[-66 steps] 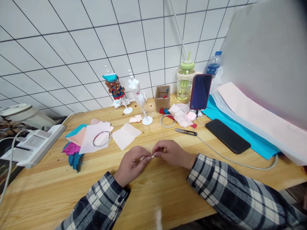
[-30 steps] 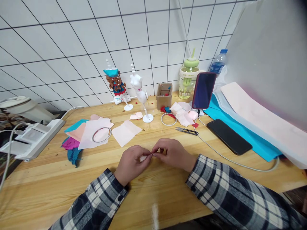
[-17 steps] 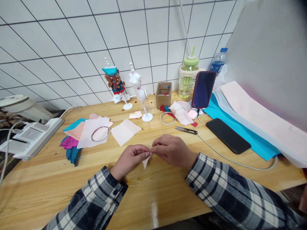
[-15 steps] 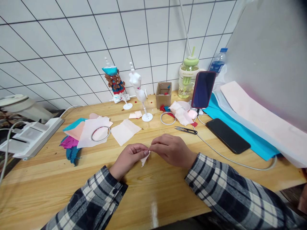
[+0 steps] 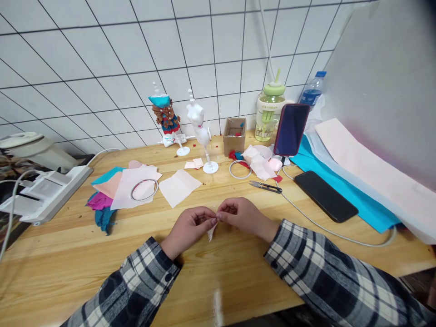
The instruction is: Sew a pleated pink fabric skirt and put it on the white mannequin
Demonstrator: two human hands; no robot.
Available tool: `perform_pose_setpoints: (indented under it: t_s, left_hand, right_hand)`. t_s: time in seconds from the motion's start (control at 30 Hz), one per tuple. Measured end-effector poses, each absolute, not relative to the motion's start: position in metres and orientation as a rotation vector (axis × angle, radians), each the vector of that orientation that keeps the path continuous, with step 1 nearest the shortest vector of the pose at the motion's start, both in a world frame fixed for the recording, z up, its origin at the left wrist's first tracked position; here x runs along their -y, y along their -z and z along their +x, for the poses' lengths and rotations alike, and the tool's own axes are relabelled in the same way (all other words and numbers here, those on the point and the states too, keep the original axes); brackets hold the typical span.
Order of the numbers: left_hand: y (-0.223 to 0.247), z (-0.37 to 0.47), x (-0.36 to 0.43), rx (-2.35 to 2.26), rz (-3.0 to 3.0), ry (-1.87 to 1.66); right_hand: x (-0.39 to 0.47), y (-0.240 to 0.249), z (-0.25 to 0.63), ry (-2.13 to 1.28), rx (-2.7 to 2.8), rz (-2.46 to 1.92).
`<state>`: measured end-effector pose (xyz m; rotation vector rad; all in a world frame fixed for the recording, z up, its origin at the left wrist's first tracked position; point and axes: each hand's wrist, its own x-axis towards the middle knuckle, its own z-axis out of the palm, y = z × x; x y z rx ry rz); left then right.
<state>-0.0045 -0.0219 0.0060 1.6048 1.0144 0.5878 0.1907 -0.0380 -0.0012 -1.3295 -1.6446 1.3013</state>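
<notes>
A small piece of pale pink crepe paper hangs below my fingertips, its top gathered and mostly covered by them. My left hand is closed, pinching the paper between thumb and forefinger. From the other side my right hand pinches at the same gathered top, its thumb and finger meeting the left fingertips. Both hands are just above the wooden table. Beyond them lies a pale pink crepe paper square, and thread snips rest to the right.
Behind stand a white mini mannequin, a dressed mannequin, a cardboard box and a green-lidded bottle. A propped phone and a flat phone are at right. Crepe paper sheets and a power strip lie left.
My right hand has turned, its fingers curling into a pinch with thumb and forefinger showing. Both hands appear slightly lower and farther right, and the paper now hangs more upright.
</notes>
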Motion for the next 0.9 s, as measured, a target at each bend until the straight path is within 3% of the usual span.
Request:
perform_pose_setpoints:
  t_s: [0.37, 0.6, 0.9]
  left_hand:
    - [-0.007, -0.007, 0.02, -0.992, 1.516, -0.582]
    - [-0.003, -0.006, 0.015, -1.035, 1.305, -0.873]
    - [-0.001, -0.002, 0.013, -1.071, 1.132, -1.085]
  right_hand:
    - [0.037, 0.002, 0.192, -0.999, 1.834, -1.296]
    - [0.036, 0.006, 0.186, -1.334, 1.347, -1.266]
    - [0.031, 0.006, 0.159, -1.17, 1.417, -1.274]
